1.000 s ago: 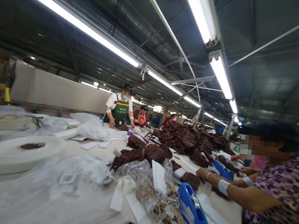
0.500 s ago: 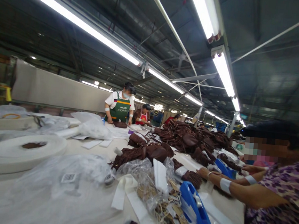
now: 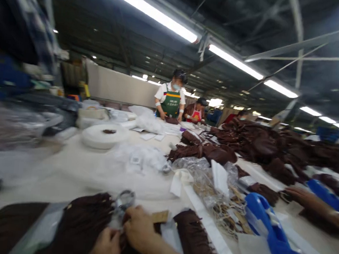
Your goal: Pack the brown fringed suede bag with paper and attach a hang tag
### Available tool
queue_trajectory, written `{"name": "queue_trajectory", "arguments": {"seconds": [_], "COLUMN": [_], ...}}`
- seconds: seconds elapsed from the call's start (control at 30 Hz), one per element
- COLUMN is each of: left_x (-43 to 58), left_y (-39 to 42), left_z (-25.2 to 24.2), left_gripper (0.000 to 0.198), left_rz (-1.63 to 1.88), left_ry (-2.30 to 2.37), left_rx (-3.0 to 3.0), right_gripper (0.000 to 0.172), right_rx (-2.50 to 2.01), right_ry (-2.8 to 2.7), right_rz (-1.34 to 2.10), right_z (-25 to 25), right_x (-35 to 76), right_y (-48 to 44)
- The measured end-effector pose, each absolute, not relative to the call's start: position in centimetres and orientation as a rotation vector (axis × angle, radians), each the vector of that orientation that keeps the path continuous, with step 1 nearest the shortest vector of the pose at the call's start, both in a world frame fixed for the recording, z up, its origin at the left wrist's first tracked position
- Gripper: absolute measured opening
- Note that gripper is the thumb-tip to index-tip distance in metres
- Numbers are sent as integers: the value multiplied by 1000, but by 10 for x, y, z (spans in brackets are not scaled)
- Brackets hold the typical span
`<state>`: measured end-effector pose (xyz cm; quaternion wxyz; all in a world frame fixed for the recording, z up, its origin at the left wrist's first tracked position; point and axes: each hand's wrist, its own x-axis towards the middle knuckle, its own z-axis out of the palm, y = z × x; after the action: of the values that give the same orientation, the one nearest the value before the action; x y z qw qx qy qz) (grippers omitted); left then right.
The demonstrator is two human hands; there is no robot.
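Note:
My left hand (image 3: pixel 107 247) and my right hand (image 3: pixel 139 226) are close together at the bottom centre, over a brown fringed bag (image 3: pixel 86 222). Both have their fingers bent in a pinch; blur hides what is between them. Just beyond the fingertips is a shiny, clear or silvery round piece (image 3: pixel 125 198). A translucent band (image 3: pixel 39 226) crosses the brown material on the left. Right of my hands lies another brown fringed piece (image 3: pixel 197 236), beside a small tan tag (image 3: pixel 160 216).
A blue tape dispenser (image 3: pixel 275 235) stands at right, near stringed tags (image 3: pixel 233 211) and a white strip (image 3: pixel 205 221). A white roll (image 3: pixel 106 136) and plastic bags (image 3: pixel 137 157) lie at left. Brown bags (image 3: pixel 262 147) are heaped behind. A co-worker's hand (image 3: pixel 306 196) reaches in from the right.
The view has swung left and down, so the scene has shifted right. Both my hands and the fringed bag under them have come into view.

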<state>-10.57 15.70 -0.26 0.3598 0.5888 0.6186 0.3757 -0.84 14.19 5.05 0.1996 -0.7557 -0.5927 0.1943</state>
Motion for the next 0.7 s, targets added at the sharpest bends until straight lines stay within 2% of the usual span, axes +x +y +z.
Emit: {"name": "queue_trajectory", "arguments": {"seconds": [0.07,0.2,0.37,0.7], "left_x": [-111,-109,-109,-115], "left_y": [152,146,146,151], "left_z": [3,19,28,31], "left_gripper": [15,22,25,25], "left_rz": [1038,1137,1273,1413], "left_ry": [1420,1404,1305,1286], "left_rx": [1415,1301,1131,1090], "right_gripper": [28,36,28,21], "right_rx": [-2038,-1969,-1967,-1843], "right_ry": [-1726,-1877,-2003,-2051], "right_rz": [569,544,480,484], "right_z": [53,66,81,65], "right_x": [2,25,26,-2], "right_y": [143,136,125,137]}}
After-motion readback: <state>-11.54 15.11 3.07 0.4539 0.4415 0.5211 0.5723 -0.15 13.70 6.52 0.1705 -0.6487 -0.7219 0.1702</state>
